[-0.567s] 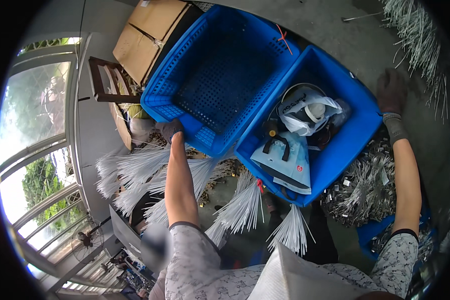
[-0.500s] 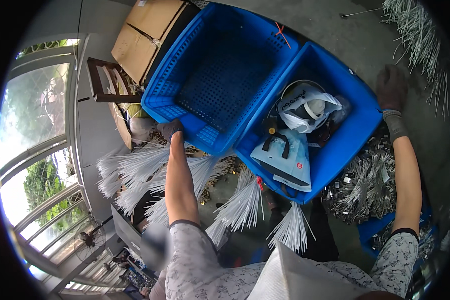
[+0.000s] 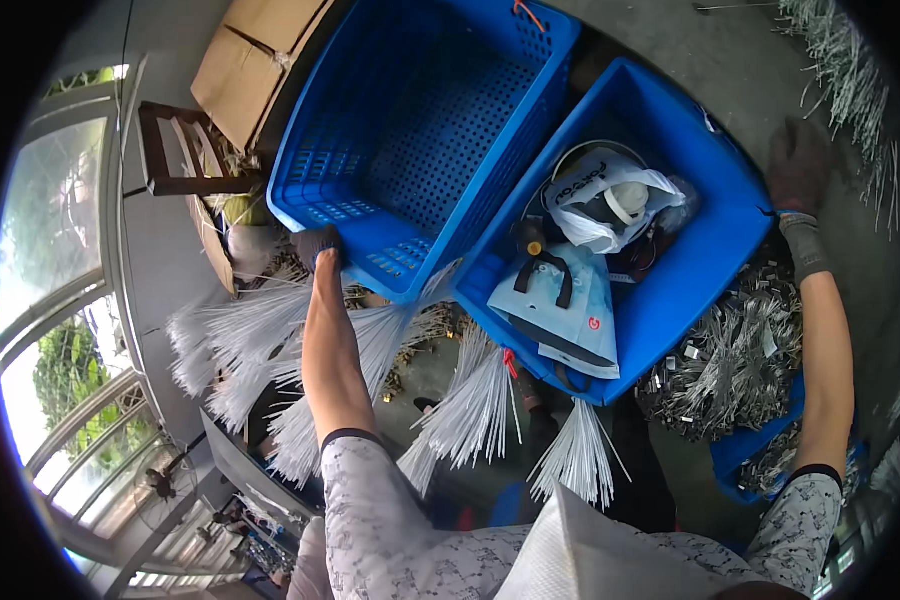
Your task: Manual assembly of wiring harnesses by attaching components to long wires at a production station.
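Observation:
My gloved left hand [image 3: 316,246] is closed on the near left rim of an empty perforated blue basket [image 3: 410,262], which is tilted. My gloved right hand [image 3: 798,165] is beside the far right side of a solid blue bin [image 3: 685,300], slightly apart from its rim. Its fingers look stretched out and dim, with nothing visible in them. Inside the bin are a white plastic bag [image 3: 595,190] around a pale round item, a light blue bag [image 3: 560,300] with dark handles, and a dark bottle-like item [image 3: 530,238].
White plastic strand bundles [image 3: 470,410] fan out below the basket; more strands [image 3: 835,70] lie far right. A heap of metal-tipped strands [image 3: 730,360] sits right of the bin. Cardboard [image 3: 250,70], a wooden stool-like frame [image 3: 195,150] and windows line the left.
The basket has moved up and left with my left hand, widening the gap between it and the bin. My right hand has come away from the bin's rim. The whole view has shifted slightly.

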Demonstrator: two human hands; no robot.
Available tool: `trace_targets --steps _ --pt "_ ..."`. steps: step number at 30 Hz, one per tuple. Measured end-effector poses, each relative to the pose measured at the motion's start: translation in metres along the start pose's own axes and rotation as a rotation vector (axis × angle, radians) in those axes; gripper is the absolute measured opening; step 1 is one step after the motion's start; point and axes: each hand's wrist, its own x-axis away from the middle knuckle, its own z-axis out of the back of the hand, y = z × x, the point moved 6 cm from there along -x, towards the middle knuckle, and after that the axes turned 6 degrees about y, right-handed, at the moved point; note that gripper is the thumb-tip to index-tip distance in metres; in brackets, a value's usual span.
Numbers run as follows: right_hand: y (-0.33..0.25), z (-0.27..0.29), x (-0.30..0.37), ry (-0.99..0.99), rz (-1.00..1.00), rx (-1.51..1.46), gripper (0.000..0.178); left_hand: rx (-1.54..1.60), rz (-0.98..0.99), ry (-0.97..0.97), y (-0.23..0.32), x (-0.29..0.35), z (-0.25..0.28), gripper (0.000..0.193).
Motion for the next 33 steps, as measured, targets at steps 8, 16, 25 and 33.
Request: trace_targets --steps 8,16,25,33 --pt "-0.024 -0.017 0.003 0.02 -0.025 -0.185 0.032 0.034 0.065 0.191 -0.017 -0.067 0.095 0.062" --pt "-0.026 -0.009 -0.002 0.081 -0.07 -0.184 0.031 -0.148 -0.371 -0.148 -0.011 0.005 0.162 0.069" --pt "-0.003 0.008 0.002 -0.103 -0.11 -0.166 0.039 0.347 -0.84 0.08 -0.139 0.477 0.402 0.027" --pt "0.007 -0.061 0.048 -0.449 0.119 -0.339 0.051 0.248 0.269 0.137 -0.595 0.827 0.332 0.027"
